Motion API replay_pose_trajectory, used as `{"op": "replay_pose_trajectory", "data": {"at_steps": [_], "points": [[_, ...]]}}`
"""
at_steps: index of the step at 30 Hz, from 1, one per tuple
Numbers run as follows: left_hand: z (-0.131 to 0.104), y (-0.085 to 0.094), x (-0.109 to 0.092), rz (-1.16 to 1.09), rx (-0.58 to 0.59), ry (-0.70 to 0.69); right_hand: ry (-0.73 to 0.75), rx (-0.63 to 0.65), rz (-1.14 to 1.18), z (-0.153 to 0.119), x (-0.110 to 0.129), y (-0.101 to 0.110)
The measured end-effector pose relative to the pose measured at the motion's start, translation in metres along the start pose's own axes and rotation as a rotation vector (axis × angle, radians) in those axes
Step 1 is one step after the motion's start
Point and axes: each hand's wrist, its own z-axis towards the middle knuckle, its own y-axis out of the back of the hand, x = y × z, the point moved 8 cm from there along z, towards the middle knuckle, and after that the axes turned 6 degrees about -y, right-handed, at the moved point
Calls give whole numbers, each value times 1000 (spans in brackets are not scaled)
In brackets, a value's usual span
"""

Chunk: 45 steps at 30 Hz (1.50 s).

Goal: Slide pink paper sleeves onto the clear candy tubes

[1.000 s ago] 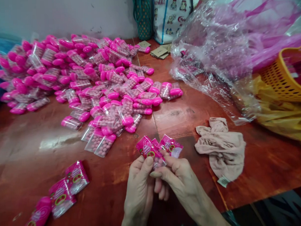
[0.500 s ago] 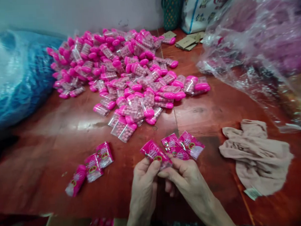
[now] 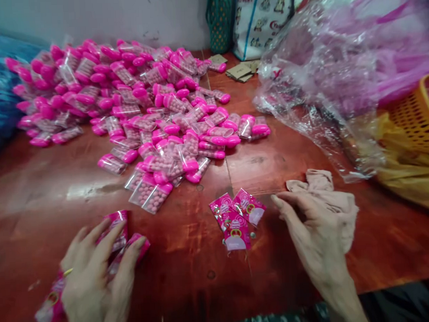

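Observation:
My left hand lies over shiny pink printed packets at the lower left, its fingers spread. One packet shows past the fingertips, another by the thumb, and a third at the wrist side. My right hand hovers in front of a beige cloth, thumb and index tips brought together; anything between them is too small to make out. Between the hands, several flat pink printed packets overlap on the table, a tiny round bit beside them.
A big heap of clear, pink-capped containers filled with pink beads covers the back of the wooden table. Around it are a blue bag, brown cards, clear plastic wrap, a printed bag and a yellow basket.
The packet both hands were pinching has left the middle. My left hand has moved left onto the packets there, and my right hand has moved right toward the cloth. The view has shifted right.

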Motion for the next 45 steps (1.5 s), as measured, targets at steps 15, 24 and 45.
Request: {"op": "replay_pose_trajectory", "data": {"at_steps": [15, 24, 45], "points": [[16, -66, -98, -290, 176, -150, 144, -312, -504, -2, -20, 25], [30, -71, -97, -340, 151, -72, 138, 10, -360, -15, 1, -49], [4, -113, -112, -1079, 333, 492, -133, 218, 494, -29, 12, -56]]}}
